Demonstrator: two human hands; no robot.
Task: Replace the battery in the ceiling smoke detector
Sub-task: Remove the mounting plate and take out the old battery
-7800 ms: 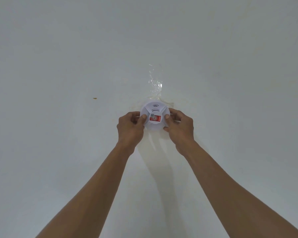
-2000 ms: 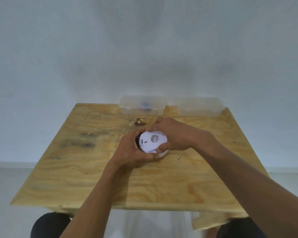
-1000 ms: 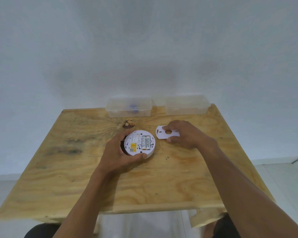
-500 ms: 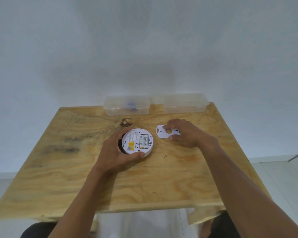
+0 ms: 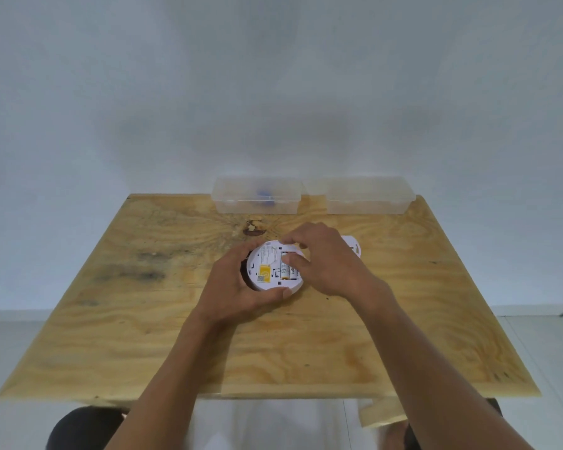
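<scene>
Left hand [image 5: 233,289] grips the upturned smoke detector [image 5: 273,271] mid-desk [image 5: 143,336]; right hand [image 5: 325,261] pinches its batteries [image 5: 288,271].

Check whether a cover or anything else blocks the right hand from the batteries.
Nothing visible does. The mounting plate lies on the table behind the right hand, whose fingertips already reach the exposed batteries.

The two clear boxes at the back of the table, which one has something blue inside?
The left clear plastic box, behind the wood knot, shows a small blue thing through its wall. The right clear plastic box beside it shows nothing inside.
</scene>
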